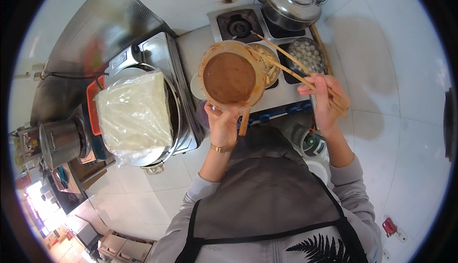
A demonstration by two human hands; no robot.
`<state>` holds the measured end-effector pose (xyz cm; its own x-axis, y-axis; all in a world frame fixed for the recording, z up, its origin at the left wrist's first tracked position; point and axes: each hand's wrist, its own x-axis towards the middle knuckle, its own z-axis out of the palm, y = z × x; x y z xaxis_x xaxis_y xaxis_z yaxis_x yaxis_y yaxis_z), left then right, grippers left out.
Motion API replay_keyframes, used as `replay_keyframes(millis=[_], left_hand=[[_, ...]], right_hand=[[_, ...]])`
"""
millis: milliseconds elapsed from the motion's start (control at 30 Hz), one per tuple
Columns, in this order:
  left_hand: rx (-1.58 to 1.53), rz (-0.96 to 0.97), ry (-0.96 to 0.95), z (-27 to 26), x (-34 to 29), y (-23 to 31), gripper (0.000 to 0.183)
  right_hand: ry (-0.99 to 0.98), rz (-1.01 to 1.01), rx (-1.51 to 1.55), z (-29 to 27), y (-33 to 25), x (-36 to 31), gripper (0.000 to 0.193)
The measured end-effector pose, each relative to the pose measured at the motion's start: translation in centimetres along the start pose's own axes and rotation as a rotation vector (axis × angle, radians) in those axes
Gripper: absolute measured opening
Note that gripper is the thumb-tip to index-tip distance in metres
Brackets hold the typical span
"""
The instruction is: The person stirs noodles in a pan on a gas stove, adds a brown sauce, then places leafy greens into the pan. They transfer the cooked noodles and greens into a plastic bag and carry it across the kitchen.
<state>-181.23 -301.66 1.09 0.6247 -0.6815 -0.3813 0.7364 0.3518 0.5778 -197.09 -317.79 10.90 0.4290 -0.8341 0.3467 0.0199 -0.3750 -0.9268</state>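
Note:
My left hand (222,124) grips the lower rim of a round tub (202,67), whose inside faces me. Smooth brown paste (229,78) fills the tub, and smears of it coat the wall. My right hand (328,98) is closed around a pair of long wooden chopsticks (292,74), tips apart and pointing up-left near the tub. Partly hidden behind the tub is a pan of pale, chunky food (272,72) on the stove. A wooden handle (244,122) sticks out below the tub, by my left hand.
A steel kettle (293,5) stands at the back right of the stove (286,98), above a pot of round balls (306,55). On the left, a plastic-wrapped pale slab (136,115) covers a large pan. A gas cylinder (312,143) sits under the stove's front.

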Motion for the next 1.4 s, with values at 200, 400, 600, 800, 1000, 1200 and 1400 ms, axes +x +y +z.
replay_keyframes(millis=[200,400,600,800,1000,1200,1400], left_hand=[[0.002,-0.066,-0.032,-0.1,-0.2,-0.4,0.062],[0.008,-0.044,0.018,-2.1,0.8,0.0,0.057],[0.069,0.097,-0.013,-3.7,0.8,3.1,0.061],[-0.042,0.040,-0.053,-4.1,0.5,4.7,0.063],[-0.217,-0.063,-0.088,-3.5,1.1,3.5,0.059],[-0.269,-0.141,0.033,-2.1,2.6,2.0,0.035],[-0.170,-0.058,0.093,-0.6,4.6,-0.8,0.025]], right_hand=[[0.076,0.083,0.177,0.8,1.5,0.4,0.022],[0.257,0.170,0.310,-1.9,5.0,-0.2,0.023],[0.164,0.455,0.284,1.1,16.6,-1.5,0.016],[0.264,0.509,0.331,1.5,21.7,-3.3,0.017],[0.354,0.582,0.242,0.2,20.0,-2.4,0.022],[0.407,0.491,0.259,-4.4,15.0,-3.5,0.026],[0.697,0.918,0.996,-4.5,14.2,-6.6,0.020]])
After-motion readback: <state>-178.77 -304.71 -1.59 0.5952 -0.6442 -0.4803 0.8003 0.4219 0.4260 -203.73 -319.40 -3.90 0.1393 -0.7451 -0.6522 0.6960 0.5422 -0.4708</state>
